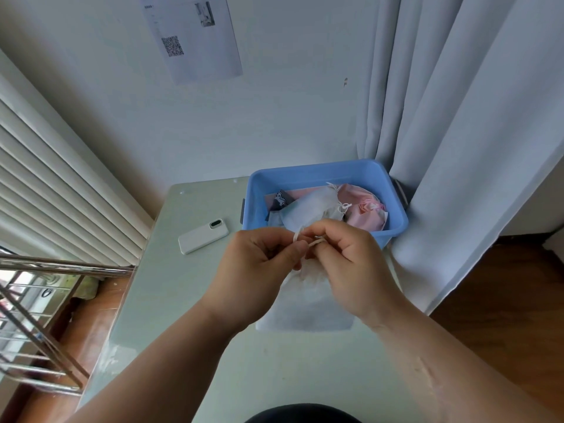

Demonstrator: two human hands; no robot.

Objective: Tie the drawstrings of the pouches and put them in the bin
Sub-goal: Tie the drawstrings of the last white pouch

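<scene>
The left hand (262,264) is curled, thumb and forefinger pinching one strand of a cream drawstring (296,236); the right hand (348,264), its fingertips meeting those of the left, pinches another strand of the same cord between bent fingers; a small loop of cord rises between the two hands; whether a knot has formed cannot be told. Beneath both hands the white pouch (305,309) lies on the pale glass table (183,300), its gathered mouth hidden under the fingers. Just beyond the hands stands the blue bin (320,174), at the table's far right corner; in it lie a tied pale pouch (308,206) and, to its right, a pink pouch (364,210). Left of the bin a phone (203,236) in a white case lies back up on the table; a grey curtain (457,148) hangs against the bin's right side; a printed sheet (195,38) with a QR code is on the wall behind.
</scene>
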